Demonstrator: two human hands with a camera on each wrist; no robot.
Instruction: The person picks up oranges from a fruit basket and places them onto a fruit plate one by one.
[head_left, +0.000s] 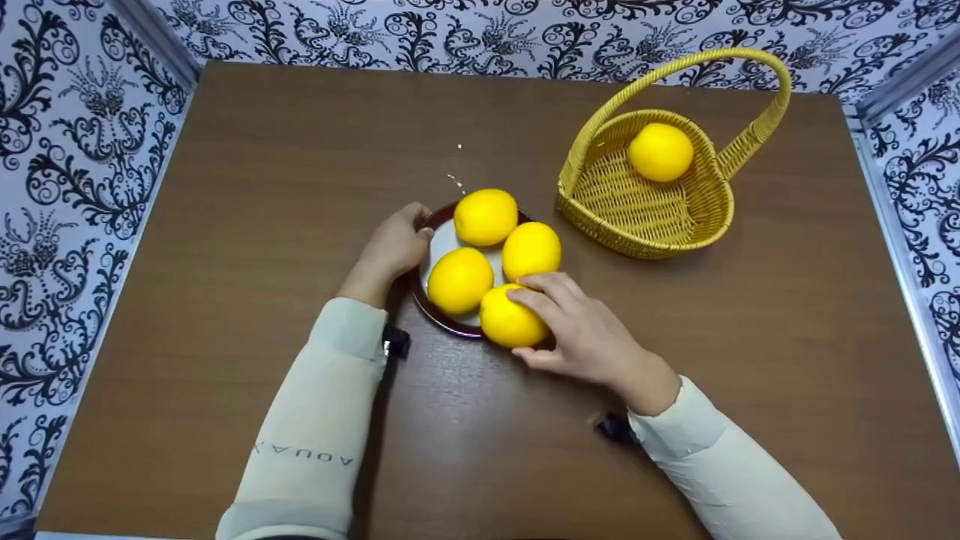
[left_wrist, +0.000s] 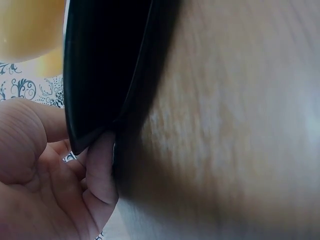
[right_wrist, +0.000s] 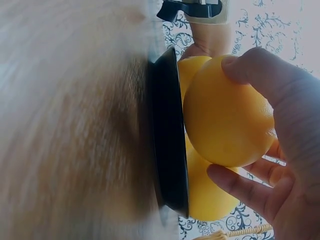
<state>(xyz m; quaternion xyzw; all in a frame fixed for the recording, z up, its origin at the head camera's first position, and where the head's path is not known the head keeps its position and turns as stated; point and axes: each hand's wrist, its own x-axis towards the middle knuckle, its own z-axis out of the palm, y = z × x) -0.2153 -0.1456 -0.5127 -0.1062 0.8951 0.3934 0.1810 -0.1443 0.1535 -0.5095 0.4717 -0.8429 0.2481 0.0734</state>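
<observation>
A plate (head_left: 444,319) with a dark red-brown rim and pale middle carries several bright yellow lemons, among them a back lemon (head_left: 486,217), a left lemon (head_left: 460,281) and a right lemon (head_left: 532,251). My left hand (head_left: 394,244) grips the plate's left rim; in the left wrist view its fingers reach under the dark underside (left_wrist: 102,70). At the plate's front right edge, my right hand (head_left: 581,330) holds the front lemon (head_left: 510,316) between thumb and fingers. The right wrist view shows that lemon (right_wrist: 227,115) level with the plate's rim, other lemons behind it.
A yellow woven basket (head_left: 626,244) with a tall arched handle (head_left: 739,54) stands at the back right, one lemon (head_left: 661,152) inside. Small white specks (head_left: 456,181) show on the brown table (head_left: 300,150) behind the plate. Black-and-white patterned panels (head_left: 495,34) border the table.
</observation>
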